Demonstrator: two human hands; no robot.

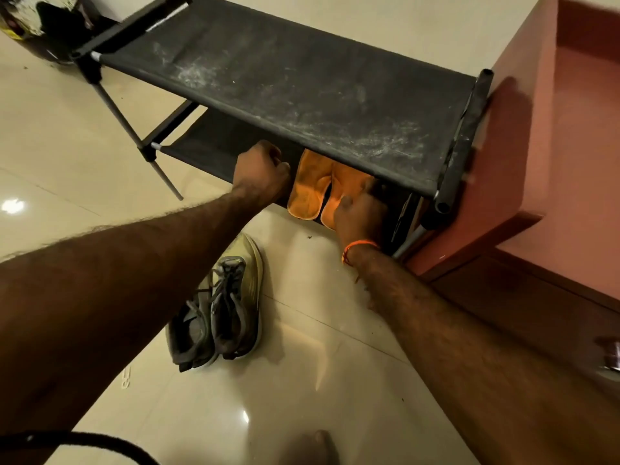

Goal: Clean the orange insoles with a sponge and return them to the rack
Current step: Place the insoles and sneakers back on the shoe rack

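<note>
Two orange insoles lie side by side on the lower shelf of the black fabric rack [288, 78], half hidden under its dusty top shelf. My left hand [261, 176] is curled at the left edge of the left insole [307, 186], with its fingertips hidden beneath the hand. My right hand [359, 213] grips the near end of the right insole [345, 181], thumb on top and fingers round its right side. No sponge shows in view.
A pair of grey and gold sneakers [218, 307] stands on the glossy tile floor just in front of the rack. A reddish-brown cabinet [536, 135] presses against the rack's right end. A dark helmet-like object [43, 21] sits at the far left corner.
</note>
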